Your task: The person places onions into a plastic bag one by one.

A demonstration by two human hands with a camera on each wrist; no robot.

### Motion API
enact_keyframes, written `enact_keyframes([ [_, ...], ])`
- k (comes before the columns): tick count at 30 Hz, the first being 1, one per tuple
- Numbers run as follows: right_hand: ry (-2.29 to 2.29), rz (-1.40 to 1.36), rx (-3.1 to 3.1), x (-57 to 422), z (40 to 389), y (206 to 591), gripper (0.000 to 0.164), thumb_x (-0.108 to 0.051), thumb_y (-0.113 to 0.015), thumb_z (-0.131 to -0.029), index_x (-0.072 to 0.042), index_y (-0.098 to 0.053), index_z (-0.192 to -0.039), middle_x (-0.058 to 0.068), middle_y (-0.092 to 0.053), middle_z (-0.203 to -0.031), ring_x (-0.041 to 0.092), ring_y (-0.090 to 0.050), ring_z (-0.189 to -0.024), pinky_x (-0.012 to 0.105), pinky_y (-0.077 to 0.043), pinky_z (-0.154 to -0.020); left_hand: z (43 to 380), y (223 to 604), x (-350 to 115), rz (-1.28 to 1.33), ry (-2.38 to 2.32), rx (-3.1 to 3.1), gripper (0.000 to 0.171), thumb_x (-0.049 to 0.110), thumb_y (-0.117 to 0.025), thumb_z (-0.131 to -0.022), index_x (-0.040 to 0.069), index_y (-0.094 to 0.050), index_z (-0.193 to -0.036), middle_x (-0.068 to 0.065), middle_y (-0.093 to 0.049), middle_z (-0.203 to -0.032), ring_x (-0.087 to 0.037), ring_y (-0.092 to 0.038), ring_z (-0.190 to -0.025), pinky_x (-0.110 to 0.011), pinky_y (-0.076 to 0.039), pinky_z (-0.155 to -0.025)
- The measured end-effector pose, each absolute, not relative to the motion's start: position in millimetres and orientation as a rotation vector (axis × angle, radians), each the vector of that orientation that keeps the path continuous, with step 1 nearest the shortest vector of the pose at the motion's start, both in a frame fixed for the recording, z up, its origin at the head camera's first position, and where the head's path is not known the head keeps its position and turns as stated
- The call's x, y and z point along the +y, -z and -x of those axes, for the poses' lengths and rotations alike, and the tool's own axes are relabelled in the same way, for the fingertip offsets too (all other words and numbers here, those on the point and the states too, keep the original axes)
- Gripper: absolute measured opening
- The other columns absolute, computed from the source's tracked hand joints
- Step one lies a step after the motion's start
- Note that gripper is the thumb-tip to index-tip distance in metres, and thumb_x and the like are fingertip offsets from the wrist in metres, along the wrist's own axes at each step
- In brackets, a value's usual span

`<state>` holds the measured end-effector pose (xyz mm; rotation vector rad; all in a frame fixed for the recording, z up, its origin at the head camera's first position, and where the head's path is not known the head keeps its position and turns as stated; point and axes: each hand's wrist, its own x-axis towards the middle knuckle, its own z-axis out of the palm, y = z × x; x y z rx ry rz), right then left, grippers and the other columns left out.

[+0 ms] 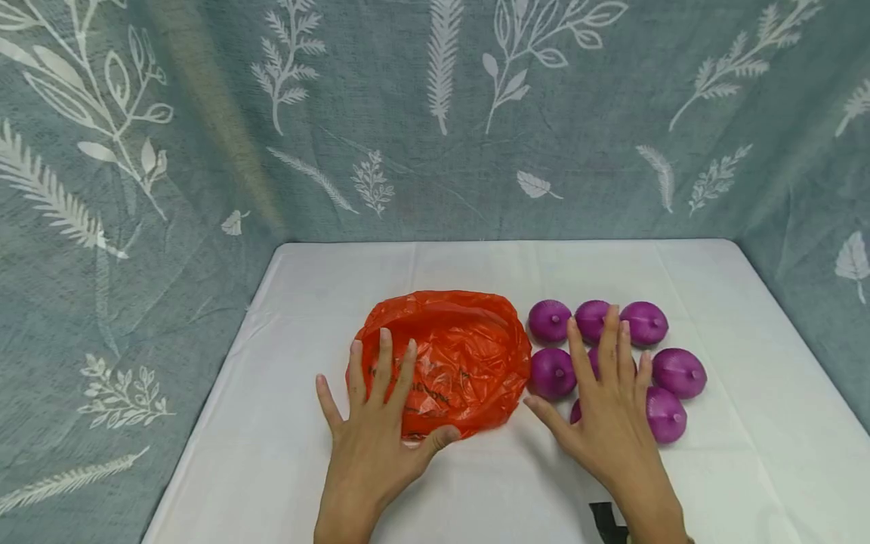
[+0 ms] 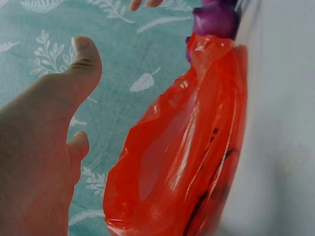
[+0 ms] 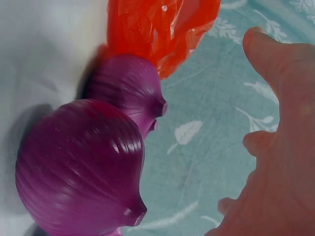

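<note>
left hand: back up, fingers straight, spread wide
right hand: back up, fingers straight, middle and ring close together
thumbs: splayed, angled inward

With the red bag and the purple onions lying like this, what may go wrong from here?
The purple onions are rounded and sit close together on the white surface, so bumping one might set others rolling. The red bag looks thin and wrinkled, so its open mouth might fold in or tear if pulled.

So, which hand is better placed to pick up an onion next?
Probably the right hand: it hovers over the purple onions, while the left hand is by the red bag, farther from them.
</note>
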<state>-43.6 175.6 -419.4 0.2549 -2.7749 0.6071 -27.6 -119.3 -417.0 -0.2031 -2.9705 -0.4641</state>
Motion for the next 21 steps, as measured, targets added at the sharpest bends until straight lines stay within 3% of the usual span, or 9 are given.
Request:
enact_keyframes([
  [10,-0.771,-0.247,-2.752,182,37,413,0.118,-0.054,-0.083,-0.086,-0.025,-0.008,-0.172,0.005,0.022,-0.176,0.033,0.013,-0.163,0.071,0.006,-0.126,26,416,-122,0.212,0.436,-2.995,0.116,0.088,-0.060,-0.082,0.035,-0.007,-0.170,0.004,0.010,-0.179,-0.033,0.020,-0.162,-0.071,0.022,-0.119],
  [14,-0.890,-0.209,-2.752,190,35,407,0.112,-0.047,-0.083,-0.091,-0.025,-0.008,-0.172,0.002,0.017,-0.177,0.040,0.003,-0.163,0.071,0.001,-0.126,30,415,-125,0.211,0.505,-2.964,0.109,0.082,-0.056,-0.089,0.033,-0.003,-0.171,0.005,0.012,-0.178,-0.031,0.021,-0.162,-0.068,0.021,-0.122],
  [18,-0.984,-0.110,-2.732,204,33,401,0.102,-0.040,-0.081,-0.095,-0.026,-0.014,-0.171,0.000,0.001,-0.179,0.043,-0.010,-0.162,0.074,-0.018,-0.122,38,415,-131,0.239,0.663,-2.817,0.086,0.056,-0.054,-0.106,0.024,-0.007,-0.171,0.004,0.001,-0.179,-0.024,0.007,-0.165,-0.055,0.005,-0.131],
  [21,-1.014,-0.057,-2.678,220,32,400,0.095,-0.034,-0.082,-0.095,-0.029,-0.023,-0.170,0.000,-0.015,-0.177,0.043,-0.027,-0.158,0.074,-0.034,-0.114,45,416,-139,0.213,0.754,-2.703,0.074,0.034,-0.055,-0.111,0.019,-0.014,-0.170,0.002,-0.007,-0.178,-0.023,-0.009,-0.164,-0.051,-0.014,-0.132],
])
